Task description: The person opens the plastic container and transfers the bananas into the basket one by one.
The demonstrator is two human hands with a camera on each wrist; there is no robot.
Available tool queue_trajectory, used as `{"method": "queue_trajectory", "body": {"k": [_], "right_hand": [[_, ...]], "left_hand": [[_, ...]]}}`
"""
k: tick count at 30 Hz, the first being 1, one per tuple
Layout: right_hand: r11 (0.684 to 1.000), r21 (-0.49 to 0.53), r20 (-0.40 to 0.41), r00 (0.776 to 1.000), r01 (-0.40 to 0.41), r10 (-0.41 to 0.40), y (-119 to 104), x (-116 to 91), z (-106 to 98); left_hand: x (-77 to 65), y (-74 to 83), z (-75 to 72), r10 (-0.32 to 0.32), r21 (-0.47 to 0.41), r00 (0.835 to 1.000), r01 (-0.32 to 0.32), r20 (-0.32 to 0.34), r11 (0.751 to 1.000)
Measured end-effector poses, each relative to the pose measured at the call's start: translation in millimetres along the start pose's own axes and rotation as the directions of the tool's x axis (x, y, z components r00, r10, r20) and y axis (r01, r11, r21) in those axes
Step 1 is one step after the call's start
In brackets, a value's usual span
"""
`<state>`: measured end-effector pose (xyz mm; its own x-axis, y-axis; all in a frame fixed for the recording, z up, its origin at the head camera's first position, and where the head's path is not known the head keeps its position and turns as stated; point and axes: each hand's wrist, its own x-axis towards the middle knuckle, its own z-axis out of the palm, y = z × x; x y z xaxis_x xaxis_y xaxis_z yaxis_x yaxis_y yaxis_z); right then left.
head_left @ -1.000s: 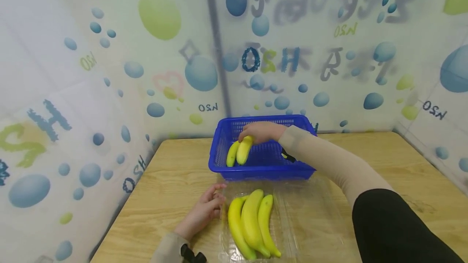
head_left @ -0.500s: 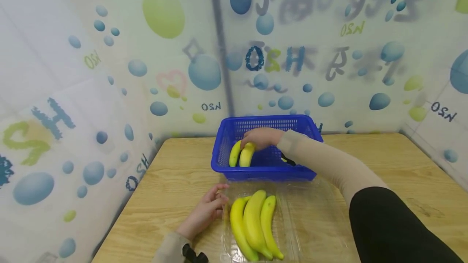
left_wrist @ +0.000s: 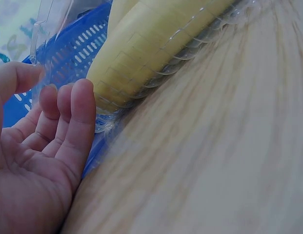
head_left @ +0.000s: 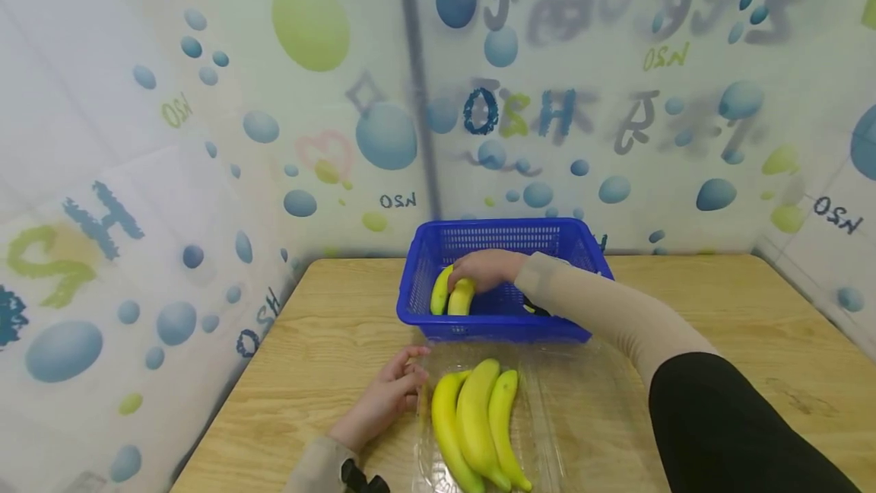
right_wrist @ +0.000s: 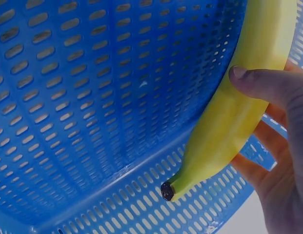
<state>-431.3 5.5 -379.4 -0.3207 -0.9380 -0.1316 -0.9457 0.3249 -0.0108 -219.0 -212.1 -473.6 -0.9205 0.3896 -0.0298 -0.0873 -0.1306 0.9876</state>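
Observation:
In the head view my right hand (head_left: 484, 270) reaches into a blue plastic basket (head_left: 506, 328) and grips a yellow banana (head_left: 461, 298). The right wrist view shows the thumb on one side of this banana (right_wrist: 224, 122) and fingers behind it, its dark-tipped stem pointing down toward the basket's slotted surface. A second banana (head_left: 441, 291) lies just left of it in the basket. My left hand (head_left: 383, 398) lies beside a clear plastic clamshell box (head_left: 537, 432), fingers loosely bent, fingertips at its left wall. Three bananas (head_left: 475, 424) lie side by side in the box's left half.
Everything stands on a light wooden table (head_left: 328, 310). The clamshell's clear lid (head_left: 602, 417) lies folded out to the right. Behind the table rises a white wall covering (head_left: 328, 97) with printed blue and green bubbles, close behind the basket.
My right hand has lowered a little inside the basket with the banana, which now sits deeper behind the front rim. The left hand stays at the box, and the head view has shifted slightly.

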Motion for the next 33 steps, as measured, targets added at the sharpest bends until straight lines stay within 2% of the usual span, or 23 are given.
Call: {"method": "queue_trajectory", "body": {"k": [4,11,17,26,33], "right_hand": [[1.000,-0.009,-0.003,1.000,0.026,-0.026,0.1,1.6,5.5],[1.000,-0.004,0.008,1.000,0.006,-0.006,-3.7,0.7,10.2],[1.000,-0.028,-0.027,1.000,0.010,-0.010,-7.4,0.6,7.7],[0.989,-0.149,-0.003,1.000,-0.013,0.013,-13.3,5.9,7.3],[0.961,-0.267,-0.056,0.997,-0.070,0.057,-12.6,7.4,9.7]], "left_hand": [[-0.4,-1.3,1.6,0.004,-0.006,1.000,-0.004,0.001,1.000],[-0.8,-2.4,3.4,-0.002,-0.012,1.000,0.002,0.003,1.000],[-0.6,-0.2,3.8,0.004,-0.005,1.000,-0.004,-0.005,1.000],[-0.4,-0.5,1.5,-0.002,0.000,1.000,0.002,-0.007,1.000],[0.0,-0.5,0.1,-0.009,-0.005,1.000,0.009,-0.010,1.000]]}}
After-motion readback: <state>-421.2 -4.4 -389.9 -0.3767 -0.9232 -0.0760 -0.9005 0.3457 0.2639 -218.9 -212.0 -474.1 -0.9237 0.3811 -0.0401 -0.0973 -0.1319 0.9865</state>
